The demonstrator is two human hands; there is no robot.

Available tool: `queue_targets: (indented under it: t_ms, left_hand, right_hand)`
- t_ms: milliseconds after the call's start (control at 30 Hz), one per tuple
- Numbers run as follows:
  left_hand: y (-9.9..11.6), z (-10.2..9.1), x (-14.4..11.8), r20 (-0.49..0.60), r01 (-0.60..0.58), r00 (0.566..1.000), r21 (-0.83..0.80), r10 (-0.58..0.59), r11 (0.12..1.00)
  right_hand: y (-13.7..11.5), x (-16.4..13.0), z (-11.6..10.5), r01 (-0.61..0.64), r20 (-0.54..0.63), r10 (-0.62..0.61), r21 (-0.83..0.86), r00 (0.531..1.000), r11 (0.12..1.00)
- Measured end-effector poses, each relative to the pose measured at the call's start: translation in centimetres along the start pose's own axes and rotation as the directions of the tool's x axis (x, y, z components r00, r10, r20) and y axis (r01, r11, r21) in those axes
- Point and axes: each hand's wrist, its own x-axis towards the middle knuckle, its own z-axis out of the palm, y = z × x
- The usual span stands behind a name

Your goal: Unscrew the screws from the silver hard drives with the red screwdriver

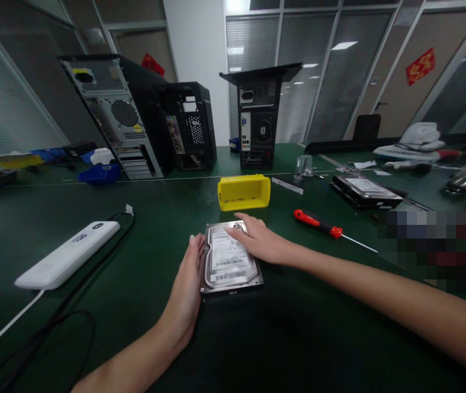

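One hard drive (229, 261), front and centre, lying label up on the green table (157, 218), and two hands are on it! The left hand (190, 270) stands along its left side, fingers straight and pressed together, palm turned in, not wrapped around anything. Over on the other side, the right hand (257, 237) comes across the drive's far right corner, thumb apart from the fingers and reaching over the label, nothing pinched. So the drive sits between the two hands, its near edge in full view.

Just beyond it, one yellow bin (244, 197), open side towards the person. Right of that, one metal strip (288, 185), then one clear plastic piece (303, 166) near it. Nearer, one screwdriver (318, 224), red and black handle, shaft aimed right, well apart from the right hand. Farther right, a second drive (366, 190), on something black.

Swing left: one white bar (69, 255) on a white cord (7, 326), black cable (94, 267) alongside. One blue tray (101, 173) farther back. And across the back, three computer cases (151, 109), two close together on the left, one standing alone near the middle!
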Motion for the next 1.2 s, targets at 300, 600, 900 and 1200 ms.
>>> queue_targets:
  t_ms: [300,600,900,1200]
  left_hand:
    - [-0.2,-0.2,0.4,0.095,-0.029,0.995,-0.083,0.037,0.996]
    - [0.6,-1.1,2.5,0.081,-0.092,0.992,-0.071,0.098,0.993]
    - [1.0,-0.8,3.0,0.104,-0.038,0.993,-0.094,0.048,0.995]
    - [1.3,-0.6,3.3,0.101,-0.003,0.995,-0.076,0.011,0.997]
  right_hand:
    - [-1.1,-8.0,1.7,0.550,-0.071,-0.665,-0.499,0.744,0.669]
    - [-2.9,-6.9,5.0,0.697,0.162,-0.800,-0.607,0.578,0.381]
    - [-2.6,-7.7,5.1,0.714,0.172,-0.817,-0.603,0.551,0.355]
    - [-2.3,-8.0,4.8,0.726,0.117,-0.849,-0.587,0.515,0.359]
